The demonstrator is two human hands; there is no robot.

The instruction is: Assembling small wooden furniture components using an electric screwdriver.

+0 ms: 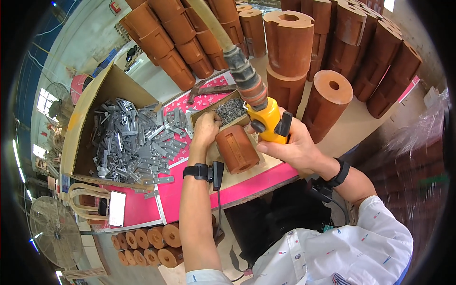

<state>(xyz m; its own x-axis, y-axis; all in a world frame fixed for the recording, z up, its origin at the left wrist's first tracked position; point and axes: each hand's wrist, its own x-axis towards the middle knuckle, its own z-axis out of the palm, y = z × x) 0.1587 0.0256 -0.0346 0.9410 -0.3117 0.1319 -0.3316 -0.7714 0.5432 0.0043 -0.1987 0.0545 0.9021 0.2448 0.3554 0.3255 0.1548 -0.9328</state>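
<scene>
Pink table edge lies near brown cylinder; right hand grips yellow tool; left hand, grip unclear.

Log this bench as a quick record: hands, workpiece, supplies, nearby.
left_hand: left hand at a small open cardboard box of small silver fasteners; fingertips partly hidden, grip unclear
right_hand: right hand gripping a yellow handheld power tool
workpiece: reddish-brown grooved wooden-looking cylinder, lying on its side
supplies: flat silver metal strips, in and beside a large brown cardboard box
nearby: hammer lying beyond the small box; stacked upright reddish-brown cylinders behind
</scene>
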